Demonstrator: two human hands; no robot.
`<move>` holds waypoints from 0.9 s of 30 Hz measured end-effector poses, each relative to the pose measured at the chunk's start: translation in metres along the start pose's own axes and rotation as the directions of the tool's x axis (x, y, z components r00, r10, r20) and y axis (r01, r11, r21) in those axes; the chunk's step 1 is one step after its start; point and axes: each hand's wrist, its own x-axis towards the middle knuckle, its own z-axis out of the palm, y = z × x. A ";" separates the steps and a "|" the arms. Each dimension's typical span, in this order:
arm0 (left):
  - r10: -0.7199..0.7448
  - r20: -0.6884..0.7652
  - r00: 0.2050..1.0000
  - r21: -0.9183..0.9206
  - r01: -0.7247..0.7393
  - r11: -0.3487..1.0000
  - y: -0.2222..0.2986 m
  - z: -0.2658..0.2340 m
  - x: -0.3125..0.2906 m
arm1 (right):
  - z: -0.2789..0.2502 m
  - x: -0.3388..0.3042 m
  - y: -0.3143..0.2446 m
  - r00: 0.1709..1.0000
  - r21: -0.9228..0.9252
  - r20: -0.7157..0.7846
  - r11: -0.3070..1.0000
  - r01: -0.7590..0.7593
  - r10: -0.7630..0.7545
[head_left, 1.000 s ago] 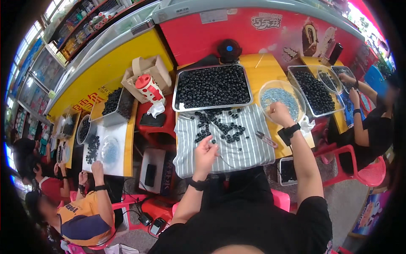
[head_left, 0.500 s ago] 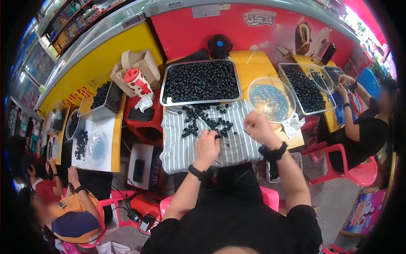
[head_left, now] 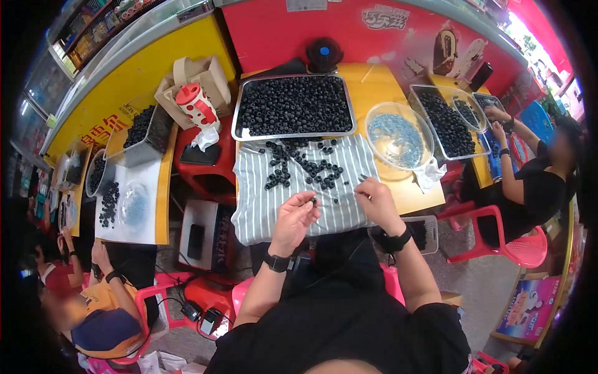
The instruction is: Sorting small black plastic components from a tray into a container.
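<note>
My left hand [head_left: 295, 222] is turned palm up over a grey-and-white striped cloth [head_left: 249, 218], its thumb and fingertips closed on a small black ring-shaped piece [head_left: 313, 201]. To its right, my right hand [head_left: 379, 202] hovers above the cloth with thumb and fingers pinched together; whatever lies between them is too small to make out. Loose black ring-shaped pieces [head_left: 328, 177] are scattered on the cloth beyond my hands. Behind them a metal tray [head_left: 235, 124] is heaped with the same pieces. A round clear tub [head_left: 430, 140] at the right holds small silvery-blue bits.
Crumpled tissue [head_left: 430, 174] lies beside the tub, and a small black fan [head_left: 324, 53] stands behind the tray. A red-and-white cup [head_left: 196, 105] and a paper bag [head_left: 215, 81] sit at the left. People work at both neighbouring tables, with a clear bin [head_left: 445, 156] at the right.
My left hand has drawn back from the loose pieces toward me and turned palm up, a black piece now showing at its fingertips. My right hand has shifted slightly nearer me.
</note>
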 end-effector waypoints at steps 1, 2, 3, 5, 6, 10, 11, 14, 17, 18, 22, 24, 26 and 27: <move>-0.012 0.012 1.000 -0.005 0.012 1.000 -0.002 -0.001 0.000 | 0.002 -0.002 -0.004 1.000 -0.064 -0.007 0.998 0.024 -0.024; -0.023 0.023 0.999 -0.009 0.023 1.000 -0.004 -0.002 0.000 | 0.003 -0.003 -0.008 0.999 -0.127 -0.011 0.991 0.048 -0.050; -0.033 0.034 0.999 -0.014 0.033 0.999 -0.007 -0.004 0.001 | 0.004 -0.004 -0.010 0.997 -0.190 -0.013 0.979 0.073 -0.077; -0.034 0.046 0.998 -0.021 0.035 0.999 -0.012 -0.012 0.001 | 0.008 -0.004 -0.012 0.999 -0.215 -0.012 0.976 0.033 -0.037; -0.034 0.051 0.998 -0.025 0.035 0.999 -0.014 -0.015 0.002 | 0.010 -0.004 -0.013 1.000 -0.227 -0.012 0.974 0.014 -0.017; -0.013 0.086 0.996 -0.065 0.019 0.998 -0.013 -0.016 -0.001 | 0.024 -0.008 -0.013 0.999 -0.184 -0.041 0.983 0.012 -0.020; -0.021 0.093 0.995 -0.069 0.027 0.997 -0.012 -0.016 0.000 | 0.026 -0.008 -0.012 0.998 -0.170 -0.058 0.985 0.012 -0.022; -0.030 0.099 0.995 -0.075 0.038 0.996 -0.011 -0.018 0.003 | 0.027 -0.007 -0.013 0.993 -0.138 -0.102 0.990 0.040 -0.054; -0.017 0.109 0.994 -0.090 0.027 0.996 -0.012 -0.020 0.003 | 0.023 -0.006 -0.013 0.995 -0.080 -0.079 0.995 0.060 -0.067; -0.010 0.114 0.993 -0.097 0.021 0.995 -0.012 -0.020 0.004 | 0.021 -0.005 -0.012 0.996 -0.055 -0.060 0.997 0.062 -0.066; -0.025 0.100 0.995 -0.089 0.034 0.995 -0.013 -0.020 0.005 | 0.017 -0.004 -0.010 0.991 -0.129 -0.069 0.986 0.107 -0.116; -0.028 0.102 0.994 -0.098 0.038 0.994 -0.011 -0.017 0.005 | 0.014 -0.002 -0.016 0.995 -0.010 -0.077 0.998 0.065 -0.066; -0.029 0.096 0.995 -0.086 0.037 0.996 -0.010 -0.015 0.004 | 0.015 -0.001 -0.009 0.987 -0.130 -0.092 0.984 0.122 -0.135; -0.029 0.093 0.995 -0.079 0.037 0.996 -0.010 -0.014 0.005 | 0.015 -0.001 -0.006 0.981 -0.190 -0.097 0.971 0.149 -0.169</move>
